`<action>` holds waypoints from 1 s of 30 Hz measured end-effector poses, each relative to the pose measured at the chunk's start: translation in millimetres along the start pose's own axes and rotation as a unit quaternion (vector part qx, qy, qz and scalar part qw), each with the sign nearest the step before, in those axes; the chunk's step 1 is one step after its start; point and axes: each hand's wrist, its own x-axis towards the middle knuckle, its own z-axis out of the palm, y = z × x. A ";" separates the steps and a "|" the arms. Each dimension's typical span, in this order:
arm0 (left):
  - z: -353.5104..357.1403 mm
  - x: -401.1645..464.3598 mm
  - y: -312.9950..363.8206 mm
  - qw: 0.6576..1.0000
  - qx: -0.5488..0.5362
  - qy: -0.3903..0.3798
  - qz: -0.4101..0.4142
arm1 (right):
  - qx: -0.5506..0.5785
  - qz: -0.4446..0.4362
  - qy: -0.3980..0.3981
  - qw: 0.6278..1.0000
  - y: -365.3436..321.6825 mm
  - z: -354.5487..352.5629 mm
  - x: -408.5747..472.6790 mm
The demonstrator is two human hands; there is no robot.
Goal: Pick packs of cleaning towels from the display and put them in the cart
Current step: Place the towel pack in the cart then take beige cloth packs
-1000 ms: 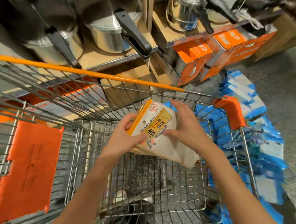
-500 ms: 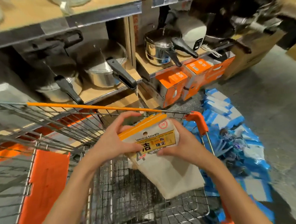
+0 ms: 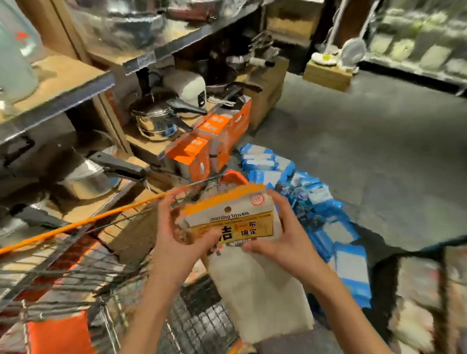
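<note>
A person's left hand [image 3: 175, 242] and right hand [image 3: 284, 242] pinch a pack of cleaning towels [image 3: 233, 226] by its header card, label up, above the wire cart [image 3: 185, 334], likely checking it before release. Since a second ago the pack has risen from inside the basket and the view has lifted toward the pot shelves [image 3: 142, 146]

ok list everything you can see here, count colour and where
pack of cleaning towels: one, orange and yellow header, white cloth hanging below, held over the cart
cart: one, grey wire with orange rim bar, lower left
blue packs: a pile, count unclear, blue and white, on the floor right of the cart
orange boxes: at least two, orange, under the lower shelf
pots: at least two, steel with black handles, lower shelf
rice cooker: one, white, behind the pots
left hand: gripping the pack's left edge
right hand: gripping the pack's right edge
</note>
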 end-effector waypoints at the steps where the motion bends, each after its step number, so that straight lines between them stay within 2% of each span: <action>1: 8.6 -7.9 4.8 1.000 0.014 -0.011 0.014 | 0.006 -0.001 0.026 1.000 -1.7 -4.9 -16.7; 7: 65.4 -59.0 34.2 0.991 0.060 -0.086 0.081 | 0.009 -0.004 0.169 0.986 -11.0 -45.6 -108.4; 10: 95.7 -86.2 49.8 0.984 0.026 -0.135 0.117 | 0.018 -0.015 0.230 0.973 -15.9 -64.3 -152.8; 17: 157.5 -148.9 76.8 0.951 -0.041 -0.284 0.116 | 0.010 -0.016 0.366 0.930 -23.3 -104.5 -265.2; 21: 185.0 -191.1 91.0 0.895 -0.023 -0.415 0.163 | 0.010 -0.014 0.441 0.897 -25.1 -120.2 -334.3; 24: 206.2 -235.4 100.8 0.851 -0.027 -0.496 0.169 | 0.042 -0.017 0.486 0.873 -25.4 -127.8 -394.4; 30: 249.4 -351.9 115.8 0.797 -0.058 -0.576 0.175 | 0.036 0.001 0.567 0.823 -28.1 -131.0 -538.0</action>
